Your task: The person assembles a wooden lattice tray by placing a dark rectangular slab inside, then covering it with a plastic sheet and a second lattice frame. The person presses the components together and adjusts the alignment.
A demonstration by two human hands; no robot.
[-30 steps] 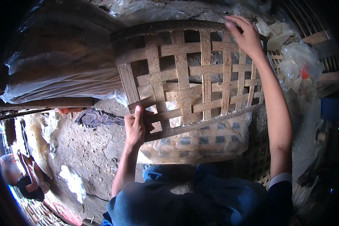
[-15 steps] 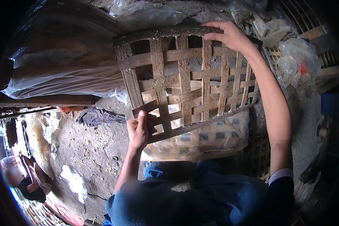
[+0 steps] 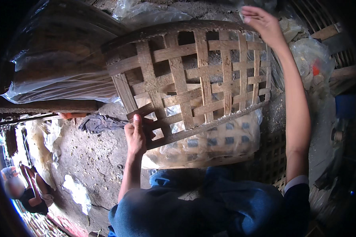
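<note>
A woven bamboo tray (image 3: 192, 74) of flat crossed slats in a dark wooden frame is held up tilted in front of me. My left hand (image 3: 136, 134) grips its lower left corner, thumb on the near side and fingers behind the slats. Off the tray's upper right edge, my right hand (image 3: 262, 24) is lifted away with nothing in it, its fingers stretched out and slightly blurred. Below and behind the tray lies another lattice tray wrapped in cloudy plastic (image 3: 209, 144), partly hidden by it.
Clear plastic sheeting (image 3: 67, 85) covers a dark stack at the left. A dark cloth (image 3: 103, 123) and a white plastic scrap (image 3: 77, 191) lie on the dirty floor (image 3: 91, 158). At far left another person (image 3: 29, 191) sits. Crumpled plastic (image 3: 310, 55) lies at the right.
My right hand has let go of the tray's top edge and risen up and to the right. The tray has shifted left and tilted, still in my left hand.
</note>
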